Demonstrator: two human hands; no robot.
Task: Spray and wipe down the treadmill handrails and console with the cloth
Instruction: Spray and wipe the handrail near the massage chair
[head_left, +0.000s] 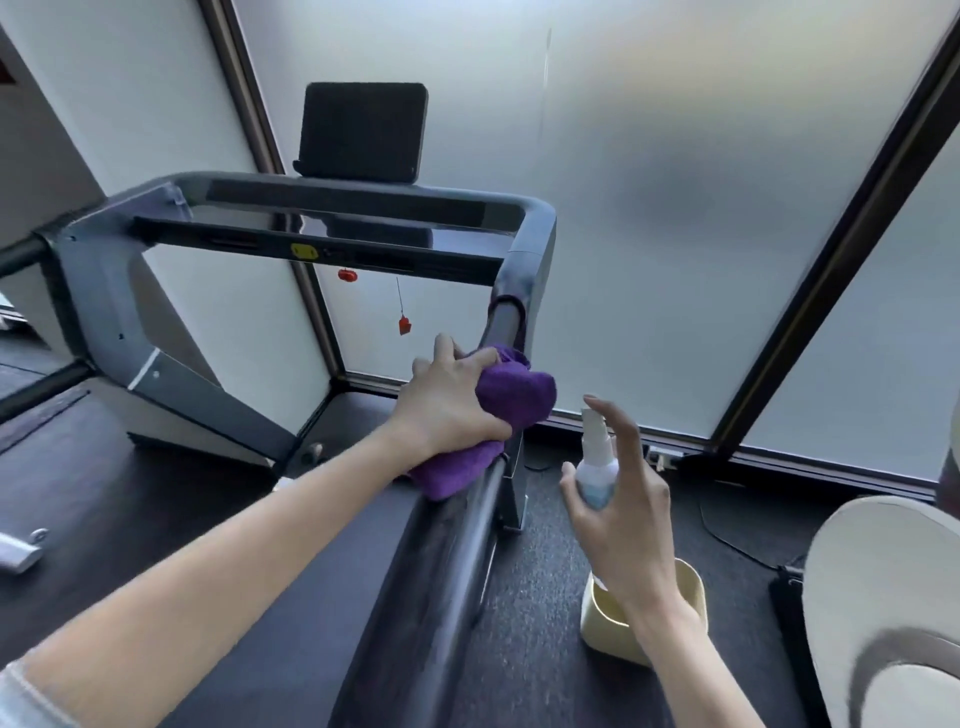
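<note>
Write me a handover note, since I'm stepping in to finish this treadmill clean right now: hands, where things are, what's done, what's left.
Left hand: grips the bunched purple cloth, pressed on the right handrail near its front end.
Right hand: holds the spray bottle beside that rail, forefinger raised over the nozzle.
A cream container sits on the floor below the right hand.
Done: cannot tell how much of the rail has been wiped.
Left: judging by this, finish the right rail, then the console and left handrail.
</note>
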